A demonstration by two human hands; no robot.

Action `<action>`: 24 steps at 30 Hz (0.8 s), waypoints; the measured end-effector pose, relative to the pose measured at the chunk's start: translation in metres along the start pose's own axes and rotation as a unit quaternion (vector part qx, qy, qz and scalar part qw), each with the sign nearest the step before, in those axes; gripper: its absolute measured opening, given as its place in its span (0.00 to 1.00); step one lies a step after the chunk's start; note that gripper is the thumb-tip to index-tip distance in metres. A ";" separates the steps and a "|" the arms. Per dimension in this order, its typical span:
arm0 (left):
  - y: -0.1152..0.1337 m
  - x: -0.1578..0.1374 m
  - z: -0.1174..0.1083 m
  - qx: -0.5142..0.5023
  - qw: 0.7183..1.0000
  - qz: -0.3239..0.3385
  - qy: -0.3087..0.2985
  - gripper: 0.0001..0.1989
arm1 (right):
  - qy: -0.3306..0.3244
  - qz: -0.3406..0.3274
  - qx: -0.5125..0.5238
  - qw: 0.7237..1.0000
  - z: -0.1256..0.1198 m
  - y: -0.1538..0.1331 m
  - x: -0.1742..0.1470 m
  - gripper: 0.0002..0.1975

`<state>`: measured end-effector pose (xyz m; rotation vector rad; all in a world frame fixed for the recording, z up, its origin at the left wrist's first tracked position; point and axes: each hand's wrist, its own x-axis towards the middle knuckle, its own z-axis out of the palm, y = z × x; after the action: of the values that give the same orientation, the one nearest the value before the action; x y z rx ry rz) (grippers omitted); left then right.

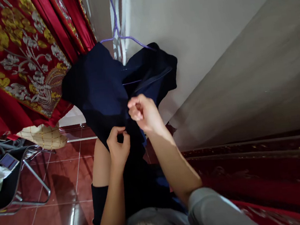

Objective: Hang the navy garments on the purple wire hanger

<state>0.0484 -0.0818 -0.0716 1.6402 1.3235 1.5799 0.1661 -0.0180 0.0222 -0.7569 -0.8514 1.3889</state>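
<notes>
A dark navy garment (97, 86) hangs open at the front on a purple wire hanger (132, 39). My left hand (118, 147) is at the garment's lower front, thumb and forefinger pinched together on the cloth near its front edge. Slightly higher and to the right, my right hand (146, 113) is closed in front of the garment, its fingers curled toward the thumb. Whatever those curled fingers hold, if anything, is too small or hidden to make out. Dark cloth drapes down between my forearms toward my lap.
Red cloth with gold and silver embroidery (34, 57) hangs at the upper left. Below it, a black chair (18, 179) with metal legs carries a phone (9, 161) and papers. A pale wall (210, 21) rises behind the garment. Dark red fabric (269, 174) lies at the lower right.
</notes>
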 end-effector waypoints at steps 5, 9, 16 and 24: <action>-0.018 0.001 0.015 0.052 0.999 0.008 -0.011 0.03 | -0.011 -0.011 -0.023 1.000 0.024 -0.081 0.048 0.15; -0.020 0.015 0.019 0.058 0.996 0.029 -0.060 0.02 | -0.012 -0.042 -0.042 0.998 0.036 -0.098 0.042 0.17; 0.052 0.117 0.000 0.003 0.968 0.249 -0.003 0.17 | -0.035 -0.121 -0.072 0.989 0.035 -0.077 0.022 0.20; 0.100 0.176 -0.006 0.065 0.943 0.314 -0.091 0.15 | -0.060 -0.209 -0.195 0.956 0.023 -0.089 0.025 0.18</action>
<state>0.0465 0.0316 0.0965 2.3928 0.8603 1.6353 0.1915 0.0014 0.1116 -0.7382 -1.3228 0.9036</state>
